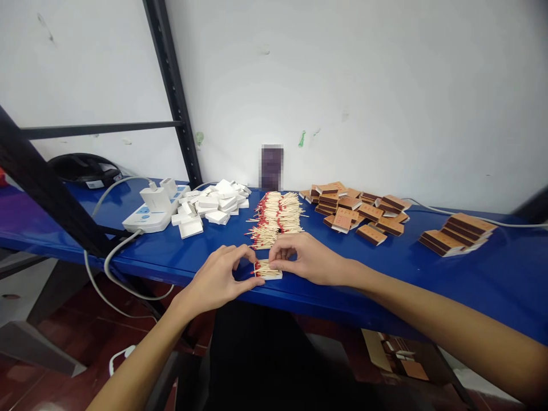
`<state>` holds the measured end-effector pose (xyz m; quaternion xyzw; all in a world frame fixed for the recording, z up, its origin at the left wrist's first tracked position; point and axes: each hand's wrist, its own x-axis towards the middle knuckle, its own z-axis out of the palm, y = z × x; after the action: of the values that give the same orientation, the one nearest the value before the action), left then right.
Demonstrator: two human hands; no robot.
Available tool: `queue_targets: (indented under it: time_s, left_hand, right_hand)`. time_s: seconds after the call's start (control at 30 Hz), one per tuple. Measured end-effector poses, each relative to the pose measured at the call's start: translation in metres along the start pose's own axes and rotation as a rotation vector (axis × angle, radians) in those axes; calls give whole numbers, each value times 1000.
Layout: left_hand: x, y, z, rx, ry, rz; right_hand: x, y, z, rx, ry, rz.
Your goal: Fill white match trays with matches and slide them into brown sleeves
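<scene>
White card tray (268,269), packed with red-tipped matches, sits at the near edge of the blue tabletop (471,285), pinched from both ends. The left hand (218,279) has its grip closed on the left end, and the right hand (306,260) has its grip closed on the far side and right end. Light, even pressure looks wise, with the tray kept flat so that no stick rides up or slips out. Behind it lies a loose match heap (276,220), with empty white trays (214,205) toward the left end and brown sleeves (359,212) toward the right. A power strip (148,217) lies below a white wall (385,85).
</scene>
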<state>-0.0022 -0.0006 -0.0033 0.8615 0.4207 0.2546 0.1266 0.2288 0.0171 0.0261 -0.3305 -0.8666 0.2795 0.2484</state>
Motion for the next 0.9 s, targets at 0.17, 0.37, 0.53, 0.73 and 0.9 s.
queue_targets:
  time_s: [0.17,0.37,0.53,0.73,0.9]
  left_hand:
    - [2,1,0,-32,-2,45]
    - [2,0,-1,-46,0,85]
    - [2,-1,0,-45,6,60]
    - [0,0,0,-39,-11,34]
    - [0,0,0,-30,21,-13]
  right_hand:
    - [-8,6,-4,-69,7,-2]
    - [-1,8,5,-199,20,-66]
    - [4,4,8,-227,43,-106]
    - [0,5,3,-238,55,-77]
    - [-6,3,-4,-183,35,-59]
